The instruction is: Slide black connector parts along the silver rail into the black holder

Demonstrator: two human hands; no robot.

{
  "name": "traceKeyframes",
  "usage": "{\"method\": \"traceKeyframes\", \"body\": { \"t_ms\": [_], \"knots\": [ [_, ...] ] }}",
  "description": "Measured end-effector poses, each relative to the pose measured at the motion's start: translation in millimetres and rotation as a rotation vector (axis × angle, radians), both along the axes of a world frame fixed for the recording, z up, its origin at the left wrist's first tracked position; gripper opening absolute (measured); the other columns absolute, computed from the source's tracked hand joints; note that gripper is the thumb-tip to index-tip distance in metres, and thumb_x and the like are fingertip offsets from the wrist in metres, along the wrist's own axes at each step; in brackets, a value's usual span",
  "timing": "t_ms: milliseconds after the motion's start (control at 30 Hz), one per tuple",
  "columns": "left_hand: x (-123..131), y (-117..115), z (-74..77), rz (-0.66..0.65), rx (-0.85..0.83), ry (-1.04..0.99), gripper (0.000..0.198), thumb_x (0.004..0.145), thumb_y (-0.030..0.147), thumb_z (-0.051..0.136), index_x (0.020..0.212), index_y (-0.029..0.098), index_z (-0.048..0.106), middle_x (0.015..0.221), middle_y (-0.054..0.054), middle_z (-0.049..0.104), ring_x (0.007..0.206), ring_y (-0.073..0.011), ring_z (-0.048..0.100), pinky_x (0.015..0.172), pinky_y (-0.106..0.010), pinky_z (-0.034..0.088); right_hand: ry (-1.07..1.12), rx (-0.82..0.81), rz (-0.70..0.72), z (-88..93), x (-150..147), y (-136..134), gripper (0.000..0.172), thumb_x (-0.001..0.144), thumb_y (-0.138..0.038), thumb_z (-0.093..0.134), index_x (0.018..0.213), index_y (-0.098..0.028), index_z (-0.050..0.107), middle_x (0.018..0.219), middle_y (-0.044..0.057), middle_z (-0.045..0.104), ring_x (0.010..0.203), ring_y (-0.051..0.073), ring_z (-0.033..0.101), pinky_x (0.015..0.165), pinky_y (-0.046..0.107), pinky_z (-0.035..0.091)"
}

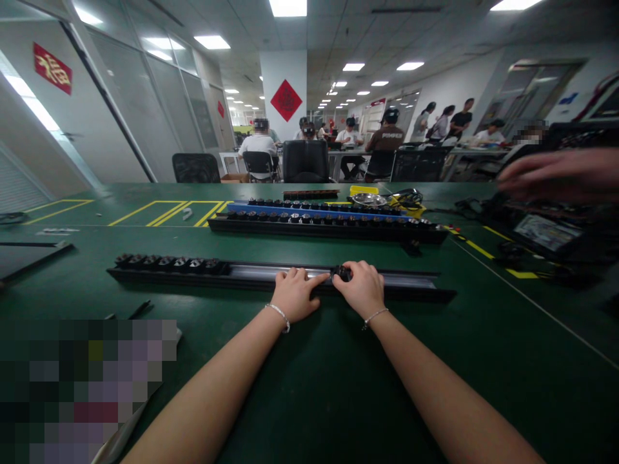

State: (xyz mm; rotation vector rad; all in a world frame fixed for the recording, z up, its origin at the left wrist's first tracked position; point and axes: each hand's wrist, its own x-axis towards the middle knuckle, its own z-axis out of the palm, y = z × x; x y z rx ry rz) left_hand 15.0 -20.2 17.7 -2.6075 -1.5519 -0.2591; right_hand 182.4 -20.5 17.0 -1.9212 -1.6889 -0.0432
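A long black channel (261, 281) lies across the green table before me. Several small black parts with metallic tops (180, 262) sit in a row at its left end. Bare silvery lining (411, 282) shows along the rest of it. My right hand (362, 287) has its fingers closed around a small round black part (343, 273) at the channel, right of its middle. Close on the left, my left hand (294, 295) rests over the channel with fingers extended, its index fingertip near that part. Whether the fingertip touches the part I cannot tell.
Farther back lie another filled black channel (329, 227) and a blue one (319, 211). A metal dish (370, 200) and yellow tray (363, 191) stand behind them. Another person's blurred hand (556, 173) reaches in at right, over a device with a screen (549, 232). A tablet-like panel (29, 258) lies left.
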Motion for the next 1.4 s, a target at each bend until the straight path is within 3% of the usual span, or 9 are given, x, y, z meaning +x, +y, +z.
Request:
{"method": "traceKeyframes", "body": {
  "t_ms": [1400],
  "knots": [
    [1,-2,2.3,0.005,-0.028,-0.006,0.056,0.077,0.039,0.05,0.131,0.043,0.033,0.106,-0.005,0.052,0.104,-0.0261,0.042,0.086,-0.043,0.029,0.046,-0.015,-0.092,-1.5,22,-2,0.025,0.068,-0.037,0.05,0.083,-0.021,0.061,0.086,0.005,0.059,0.086,0.021,0.049,0.072,0.033,0.031]
  ]
}}
